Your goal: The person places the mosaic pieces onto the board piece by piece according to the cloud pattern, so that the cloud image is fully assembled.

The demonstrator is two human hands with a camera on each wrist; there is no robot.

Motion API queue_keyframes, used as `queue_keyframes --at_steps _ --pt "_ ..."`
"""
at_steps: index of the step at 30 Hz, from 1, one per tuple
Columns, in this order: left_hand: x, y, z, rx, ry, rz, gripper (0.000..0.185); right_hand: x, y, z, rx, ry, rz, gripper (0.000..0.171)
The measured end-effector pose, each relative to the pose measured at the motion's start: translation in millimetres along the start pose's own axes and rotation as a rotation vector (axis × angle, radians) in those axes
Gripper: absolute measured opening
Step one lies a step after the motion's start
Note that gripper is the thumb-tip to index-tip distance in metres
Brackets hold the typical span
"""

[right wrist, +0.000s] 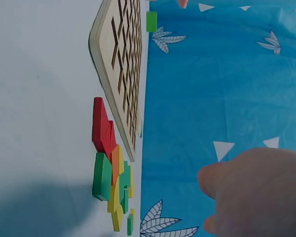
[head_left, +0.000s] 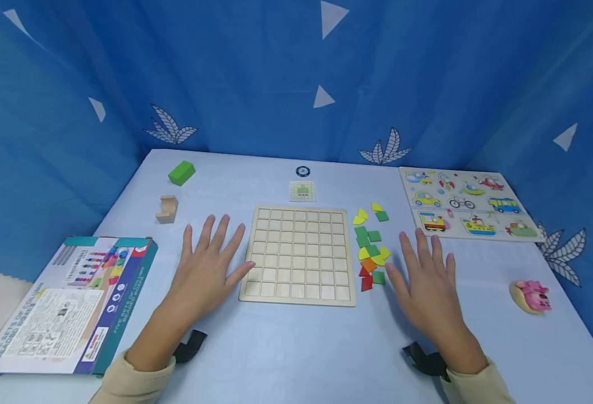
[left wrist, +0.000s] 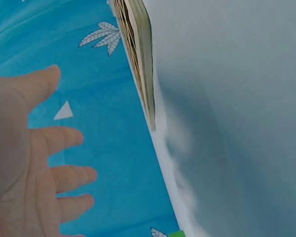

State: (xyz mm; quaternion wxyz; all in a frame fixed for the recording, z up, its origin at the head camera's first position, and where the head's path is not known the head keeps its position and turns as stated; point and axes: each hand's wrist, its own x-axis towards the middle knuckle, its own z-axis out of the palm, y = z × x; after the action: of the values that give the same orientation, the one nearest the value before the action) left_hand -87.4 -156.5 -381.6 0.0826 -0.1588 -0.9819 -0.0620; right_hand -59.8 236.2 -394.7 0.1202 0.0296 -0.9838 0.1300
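In the head view my left hand point(head_left: 205, 275) is spread palm down left of a wooden grid board point(head_left: 298, 256), its thumb tip at the board's left edge. My right hand point(head_left: 427, 286) is spread too, just right of a loose cluster of small coloured pieces. Among these are green squares point(head_left: 373, 236), yellow quarter-rounds point(head_left: 360, 216), an orange piece point(head_left: 368, 265) and red pieces point(head_left: 366, 283). Neither hand holds anything. The left wrist view shows the left hand point(left wrist: 34, 158) with its fingers apart; in the right wrist view the right hand point(right wrist: 261, 192) is partly cut off.
Behind the board lie a small pattern card point(head_left: 303, 191) and a round dark disc point(head_left: 303, 171). A green block point(head_left: 182, 173), a notched wooden block point(head_left: 167, 209) and a boxed toy set point(head_left: 69, 303) are at left. A vehicle puzzle point(head_left: 470, 203) and pink figurine point(head_left: 531, 296) are at right.
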Motion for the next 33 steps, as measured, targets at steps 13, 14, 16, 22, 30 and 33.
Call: queue_keyframes --at_steps 13,14,16,22,30,33 --pt "4.1 -16.7 6.6 -0.477 -0.120 -0.038 0.056 8 1 9 0.200 0.202 0.039 0.040" --pt "5.0 -19.6 8.6 -0.507 -0.114 -0.049 0.053 7 1 11 0.210 0.192 0.050 0.033" --pt "6.7 -25.0 12.7 -0.556 -0.111 -0.074 0.047 7 2 15 0.228 0.156 0.066 0.023" --pt "11.1 -37.3 26.4 -0.653 -0.097 -0.113 0.037 6 5 25 0.263 0.085 0.094 0.016" --pt "12.5 -36.5 39.6 -0.671 -0.116 -0.165 0.037 6 6 35 0.281 0.072 0.075 0.018" --pt "12.9 -36.1 41.2 -0.641 -0.131 -0.178 0.040 7 4 36 0.284 0.084 0.070 0.019"
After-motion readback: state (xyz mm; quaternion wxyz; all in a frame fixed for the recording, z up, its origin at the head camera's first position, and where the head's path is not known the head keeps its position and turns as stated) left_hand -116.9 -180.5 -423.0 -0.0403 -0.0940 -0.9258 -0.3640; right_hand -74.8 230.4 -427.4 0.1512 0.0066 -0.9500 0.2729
